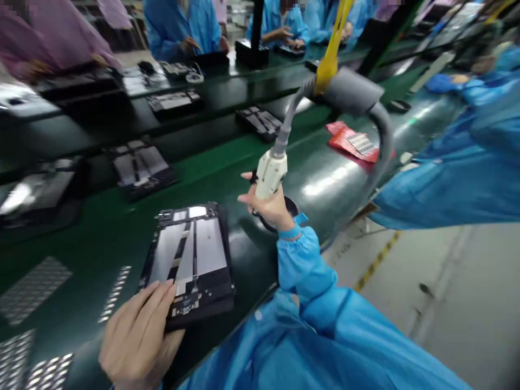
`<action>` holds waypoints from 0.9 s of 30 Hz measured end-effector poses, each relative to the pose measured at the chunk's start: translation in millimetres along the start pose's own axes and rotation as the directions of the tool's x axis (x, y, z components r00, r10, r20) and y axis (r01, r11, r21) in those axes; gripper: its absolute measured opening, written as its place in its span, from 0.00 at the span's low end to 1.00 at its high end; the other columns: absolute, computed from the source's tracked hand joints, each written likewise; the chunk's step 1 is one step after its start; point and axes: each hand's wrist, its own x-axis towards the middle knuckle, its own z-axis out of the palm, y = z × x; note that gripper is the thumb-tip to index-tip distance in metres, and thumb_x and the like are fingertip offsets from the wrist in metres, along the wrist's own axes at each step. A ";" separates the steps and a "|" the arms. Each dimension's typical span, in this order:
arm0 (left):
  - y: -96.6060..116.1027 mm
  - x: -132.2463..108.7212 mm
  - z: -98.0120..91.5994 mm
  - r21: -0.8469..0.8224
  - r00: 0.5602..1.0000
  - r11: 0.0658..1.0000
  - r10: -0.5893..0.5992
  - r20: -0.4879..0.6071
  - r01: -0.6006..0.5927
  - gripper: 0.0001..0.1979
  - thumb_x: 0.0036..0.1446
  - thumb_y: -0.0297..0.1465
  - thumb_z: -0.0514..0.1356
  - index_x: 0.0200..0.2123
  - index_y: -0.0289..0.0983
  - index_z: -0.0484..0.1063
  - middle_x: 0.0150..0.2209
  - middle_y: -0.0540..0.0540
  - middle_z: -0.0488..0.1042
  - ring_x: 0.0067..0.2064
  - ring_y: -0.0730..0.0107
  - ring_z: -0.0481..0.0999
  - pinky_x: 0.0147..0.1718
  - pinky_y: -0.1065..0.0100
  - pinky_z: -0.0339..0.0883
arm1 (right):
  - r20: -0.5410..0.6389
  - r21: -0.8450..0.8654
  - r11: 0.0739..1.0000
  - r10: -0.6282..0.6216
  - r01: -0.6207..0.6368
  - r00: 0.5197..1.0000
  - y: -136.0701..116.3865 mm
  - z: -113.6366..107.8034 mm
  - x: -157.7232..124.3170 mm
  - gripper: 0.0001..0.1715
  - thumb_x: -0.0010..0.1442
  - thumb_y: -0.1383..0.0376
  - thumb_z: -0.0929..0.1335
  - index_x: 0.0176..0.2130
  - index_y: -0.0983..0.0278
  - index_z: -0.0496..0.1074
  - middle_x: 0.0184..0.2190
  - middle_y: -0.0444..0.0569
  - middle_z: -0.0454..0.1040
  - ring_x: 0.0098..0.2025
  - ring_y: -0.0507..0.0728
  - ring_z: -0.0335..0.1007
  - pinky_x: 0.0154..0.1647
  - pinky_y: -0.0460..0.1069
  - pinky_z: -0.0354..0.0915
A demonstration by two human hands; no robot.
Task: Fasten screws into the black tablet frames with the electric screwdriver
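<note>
An opened tablet-like device [209, 244] lies on the green bench, its silver battery cells and black cables showing. My left hand [140, 333] rests on its lower left corner, fingers pressed together over the edge. Right of the device, my right hand [270, 206] is wrapped round a white handheld tool [271, 172], with some fingers stretched past it. From the tool's top a grey hose [288, 116] runs up to a grey sleeve [353, 89] hung on a yellow strap [331, 54]. A dark round dish [291, 207] sits partly behind my right wrist.
More opened devices [140, 165] stand along the line beyond. Sheets of small silver parts [34, 287] lie at the left. A red packet [351, 142] is at the right. Co-workers in blue [179, 27] and pink [60, 32] work across the bench; a blue sleeve [459, 173] is close at right.
</note>
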 end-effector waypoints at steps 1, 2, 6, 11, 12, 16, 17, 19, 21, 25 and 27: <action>20.0 -2.8 9.5 -0.011 1.000 1.000 -0.018 -0.007 0.018 0.36 0.57 0.29 0.62 0.68 0.37 0.58 0.53 0.37 0.76 0.54 0.46 0.76 0.56 0.47 0.68 | -0.046 -0.008 1.000 -0.029 0.028 0.999 0.3 -11.7 1.9 0.27 0.49 0.56 0.78 0.46 0.63 0.73 0.17 0.36 0.67 0.17 0.50 0.64 0.23 0.48 0.67; 36.8 -6.0 17.2 -0.030 0.999 0.999 -0.029 0.016 0.029 0.34 0.59 0.28 0.61 0.68 0.36 0.59 0.54 0.36 0.75 0.56 0.45 0.74 0.59 0.45 0.65 | -0.068 -0.017 0.999 -0.050 0.049 0.996 2.3 -22.8 3.7 0.25 0.50 0.55 0.77 0.43 0.63 0.72 0.16 0.35 0.66 0.17 0.50 0.64 0.23 0.48 0.66; 73.3 -10.7 38.5 -0.111 0.987 0.993 -0.022 0.158 0.040 0.34 0.61 0.30 0.61 0.68 0.39 0.57 0.59 0.35 0.71 0.61 0.40 0.69 0.63 0.35 0.56 | -0.134 -0.025 0.998 -0.053 0.050 0.989 22.0 -54.3 7.1 0.26 0.49 0.50 0.77 0.38 0.63 0.68 0.17 0.34 0.66 0.17 0.49 0.64 0.22 0.47 0.65; 94.3 17.6 59.7 -0.130 0.978 0.988 -0.052 0.202 0.079 0.41 0.60 0.35 0.63 0.71 0.36 0.48 0.63 0.30 0.64 0.65 0.34 0.62 0.63 0.26 0.46 | -0.194 -0.028 0.999 -0.025 0.020 0.981 35.6 -54.0 3.0 0.28 0.50 0.50 0.76 0.42 0.63 0.69 0.18 0.35 0.66 0.19 0.49 0.64 0.26 0.48 0.67; 98.4 25.1 63.7 -0.134 0.973 0.987 -0.054 0.226 0.086 0.42 0.61 0.35 0.63 0.72 0.35 0.46 0.64 0.29 0.61 0.66 0.33 0.60 0.63 0.25 0.42 | -0.195 -0.035 0.999 -0.021 0.014 0.981 35.2 -51.1 2.6 0.27 0.50 0.51 0.76 0.43 0.63 0.69 0.18 0.35 0.66 0.19 0.49 0.64 0.27 0.48 0.68; 115.7 46.5 79.4 -0.169 0.963 0.982 -0.041 0.268 0.089 0.41 0.63 0.36 0.60 0.72 0.34 0.43 0.66 0.28 0.59 0.66 0.34 0.60 0.64 0.26 0.36 | -0.185 -0.073 0.997 0.006 -0.020 0.983 34.8 -42.2 4.2 0.23 0.50 0.52 0.77 0.36 0.63 0.69 0.19 0.37 0.66 0.23 0.51 0.67 0.30 0.48 0.71; 120.4 49.5 83.1 -0.170 0.963 0.981 -0.049 0.264 0.096 0.40 0.64 0.35 0.59 0.72 0.34 0.43 0.65 0.29 0.60 0.66 0.36 0.61 0.64 0.27 0.37 | -0.187 -0.069 0.997 0.009 -0.022 0.982 36.4 -41.5 5.1 0.23 0.49 0.52 0.77 0.34 0.62 0.68 0.19 0.38 0.67 0.24 0.51 0.68 0.30 0.48 0.71; 129.4 54.0 89.0 -0.161 0.964 0.979 -0.080 0.255 0.123 0.36 0.65 0.32 0.58 0.71 0.34 0.46 0.64 0.31 0.63 0.65 0.40 0.63 0.65 0.31 0.40 | -0.197 -0.049 0.999 0.012 -0.022 0.980 41.6 -41.6 6.8 0.25 0.47 0.51 0.78 0.30 0.62 0.65 0.19 0.39 0.67 0.24 0.51 0.69 0.29 0.49 0.70; 135.3 58.7 91.7 -0.157 0.957 0.976 -0.107 0.269 0.153 0.33 0.66 0.31 0.57 0.70 0.34 0.49 0.64 0.33 0.64 0.66 0.42 0.62 0.66 0.32 0.41 | -0.191 -0.025 1.000 0.010 -0.015 0.981 47.8 -42.7 8.1 0.26 0.47 0.50 0.78 0.31 0.62 0.65 0.19 0.38 0.67 0.22 0.51 0.67 0.27 0.49 0.69; 132.2 64.7 82.3 -0.286 0.955 0.939 -0.112 0.276 0.193 0.27 0.65 0.32 0.58 0.66 0.38 0.59 0.62 0.39 0.69 0.65 0.46 0.65 0.66 0.35 0.48 | -0.147 0.023 0.999 -0.044 0.048 0.988 56.2 -44.3 9.2 0.25 0.49 0.51 0.77 0.39 0.63 0.70 0.18 0.36 0.66 0.18 0.49 0.63 0.24 0.48 0.66; 123.8 59.9 71.5 -0.372 0.969 0.898 -0.189 0.156 0.235 0.25 0.63 0.27 0.59 0.62 0.44 0.66 0.55 0.46 0.76 0.59 0.54 0.72 0.64 0.46 0.59 | -0.142 0.026 0.997 -0.062 0.066 0.988 57.8 -45.6 9.2 0.26 0.50 0.51 0.77 0.41 0.63 0.71 0.19 0.36 0.66 0.18 0.49 0.62 0.23 0.48 0.66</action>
